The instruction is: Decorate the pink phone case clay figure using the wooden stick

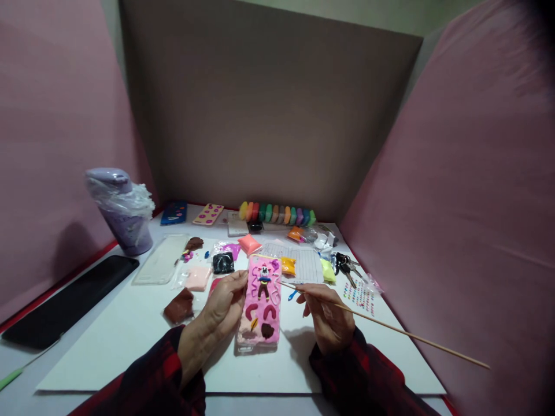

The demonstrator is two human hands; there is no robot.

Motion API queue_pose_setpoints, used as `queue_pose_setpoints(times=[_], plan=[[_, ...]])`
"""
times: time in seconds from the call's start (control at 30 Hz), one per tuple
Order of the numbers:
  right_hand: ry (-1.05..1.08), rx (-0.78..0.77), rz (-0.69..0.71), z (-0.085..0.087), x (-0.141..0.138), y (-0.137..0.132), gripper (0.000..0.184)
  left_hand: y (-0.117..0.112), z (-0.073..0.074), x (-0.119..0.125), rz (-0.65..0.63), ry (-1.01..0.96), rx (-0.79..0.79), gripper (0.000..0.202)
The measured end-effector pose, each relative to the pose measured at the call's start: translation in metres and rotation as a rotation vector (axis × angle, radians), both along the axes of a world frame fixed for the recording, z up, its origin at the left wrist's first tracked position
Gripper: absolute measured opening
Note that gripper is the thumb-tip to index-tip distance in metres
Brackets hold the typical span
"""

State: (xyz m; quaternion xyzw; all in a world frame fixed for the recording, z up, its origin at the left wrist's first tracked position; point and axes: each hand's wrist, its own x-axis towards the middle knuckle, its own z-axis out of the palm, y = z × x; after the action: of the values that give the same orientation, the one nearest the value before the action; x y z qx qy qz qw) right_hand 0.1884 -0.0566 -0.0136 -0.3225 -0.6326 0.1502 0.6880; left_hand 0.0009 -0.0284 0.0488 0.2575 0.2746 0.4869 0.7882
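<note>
A white sheet covers the table, strewn with clay packets on its far side. A purple cup stands far left. Near centre lies a pink decorated phone case; the left hand grips its left edge. The right hand pinches a thin wooden stick, tip touching the case.

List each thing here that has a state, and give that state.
pink phone case: decorated with clay, held at its left edge.
left hand: gripping the case.
right hand: pinching the wooden stick, tip at the case.
purple cup: upright, plastic-wrapped.
clear case: flat, bare.
</note>
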Motion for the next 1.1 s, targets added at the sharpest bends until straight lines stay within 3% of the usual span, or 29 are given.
queue_pose_setpoints(times=[0.53, 1.1], plan=[[0.033, 0.005, 0.012, 0.002, -0.002, 0.001, 0.023, -0.021, 0.016, -0.006, 0.064, 0.033, -0.042, 0.018], [0.047, -0.047, -0.028, 0.002, -0.004, 0.001, 0.017, -0.016, 0.02, -0.001, 0.038, 0.034, -0.061, 0.016]])
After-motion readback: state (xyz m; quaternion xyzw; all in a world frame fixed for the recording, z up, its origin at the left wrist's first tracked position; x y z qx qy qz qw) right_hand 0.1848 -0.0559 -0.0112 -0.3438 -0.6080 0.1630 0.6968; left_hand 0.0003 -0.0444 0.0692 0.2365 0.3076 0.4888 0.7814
